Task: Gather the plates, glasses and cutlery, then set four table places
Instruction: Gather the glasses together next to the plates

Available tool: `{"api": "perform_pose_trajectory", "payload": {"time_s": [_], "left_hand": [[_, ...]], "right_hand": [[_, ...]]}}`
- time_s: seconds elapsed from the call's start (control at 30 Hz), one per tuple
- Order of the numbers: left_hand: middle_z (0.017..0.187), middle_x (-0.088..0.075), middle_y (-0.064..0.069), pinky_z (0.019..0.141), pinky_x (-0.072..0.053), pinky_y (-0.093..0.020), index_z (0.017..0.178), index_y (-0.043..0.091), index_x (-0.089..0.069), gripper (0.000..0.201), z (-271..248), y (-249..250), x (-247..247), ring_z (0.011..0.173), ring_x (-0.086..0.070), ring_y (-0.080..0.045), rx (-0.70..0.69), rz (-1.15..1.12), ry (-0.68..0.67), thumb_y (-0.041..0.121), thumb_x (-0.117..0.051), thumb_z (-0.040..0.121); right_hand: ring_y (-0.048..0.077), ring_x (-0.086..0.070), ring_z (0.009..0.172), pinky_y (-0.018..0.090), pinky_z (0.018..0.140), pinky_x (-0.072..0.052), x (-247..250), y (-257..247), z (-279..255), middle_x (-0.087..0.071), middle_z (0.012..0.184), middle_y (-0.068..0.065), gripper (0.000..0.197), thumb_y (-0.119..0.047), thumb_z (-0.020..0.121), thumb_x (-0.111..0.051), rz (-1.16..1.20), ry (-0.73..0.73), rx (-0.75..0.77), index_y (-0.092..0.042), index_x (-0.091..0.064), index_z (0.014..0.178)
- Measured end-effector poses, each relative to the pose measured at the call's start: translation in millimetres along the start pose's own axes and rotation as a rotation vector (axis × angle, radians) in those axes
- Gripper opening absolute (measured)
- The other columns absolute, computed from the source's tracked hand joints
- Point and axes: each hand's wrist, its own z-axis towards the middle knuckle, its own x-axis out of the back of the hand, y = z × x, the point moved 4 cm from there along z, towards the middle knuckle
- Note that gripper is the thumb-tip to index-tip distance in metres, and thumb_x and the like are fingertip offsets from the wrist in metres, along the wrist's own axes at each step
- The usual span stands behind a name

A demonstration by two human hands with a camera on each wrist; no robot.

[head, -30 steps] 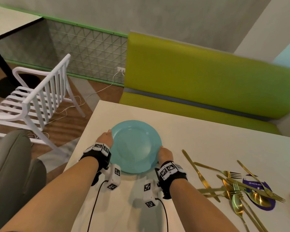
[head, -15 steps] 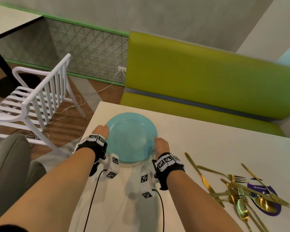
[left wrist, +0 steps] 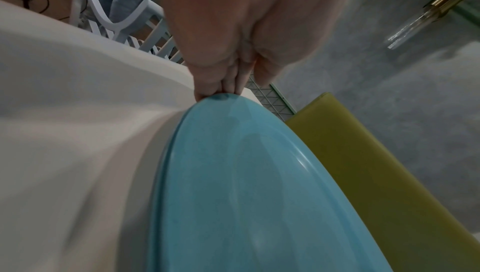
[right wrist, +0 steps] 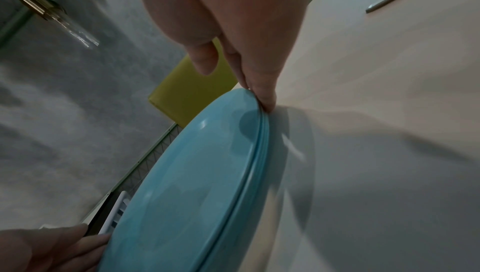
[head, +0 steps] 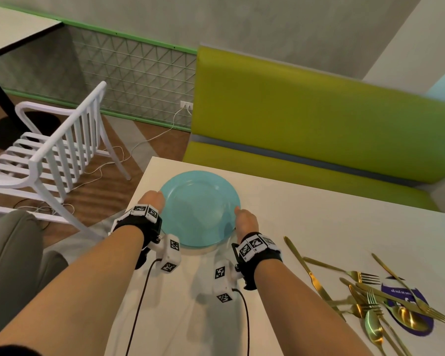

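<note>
A light blue plate [head: 199, 208] lies near the far left corner of the white table [head: 306, 227]. Its edge shows layered rims in the right wrist view [right wrist: 259, 153], so it may be a stack. My left hand [head: 153, 199] grips the left rim with bunched fingertips [left wrist: 221, 89]. On the opposite rim lies my right hand [head: 244, 219]; its fingers [right wrist: 265, 95] run straight down to the edge and the thumb [right wrist: 205, 60] is lifted off. Gold cutlery [head: 370, 296] lies piled at the right. No glasses are in view.
A green bench [head: 319, 140] runs along the table's far side. A white slatted chair [head: 49, 160] stands on the floor to the left, with cables around its legs. A purple round mat [head: 406, 312] lies under the cutlery. A gold knife [head: 311, 273] lies closest to my right wrist.
The plate and both hands moved forward toward the table's far left corner a second ago, then nearly stopped over the last half second. The right thumb now stands off the rim.
</note>
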Motion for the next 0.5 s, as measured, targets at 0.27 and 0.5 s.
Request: {"api": "perform_pose_trajectory", "payload": {"time_s": [0.27,0.5], "left_hand": [[0.132,-0.050,-0.027,0.101,-0.039,-0.041,0.129,-0.007,-0.045,0.043,-20,14,-2,0.124,-0.048,-0.040,0.062,-0.087,0.096,0.023,-0.035,0.100],[0.135,-0.048,-0.023,0.108,-0.024,-0.037,0.132,0.002,-0.044,0.039,-65,94,-36,0.129,-0.040,-0.035,-0.174,-0.042,0.199,0.018,-0.045,0.096]], "right_hand": [[0.033,-0.051,0.122,0.039,0.105,-0.039,12,3,-10,-0.054,0.133,0.019,0.050,-0.036,0.099,-0.038,0.108,0.000,-0.027,0.002,-0.053,0.128],[0.017,-0.053,0.080,0.032,0.084,-0.052,94,37,-46,-0.057,0.084,0.001,0.027,-0.024,0.097,-0.045,0.238,0.087,-0.072,-0.010,-0.061,0.115]]}}
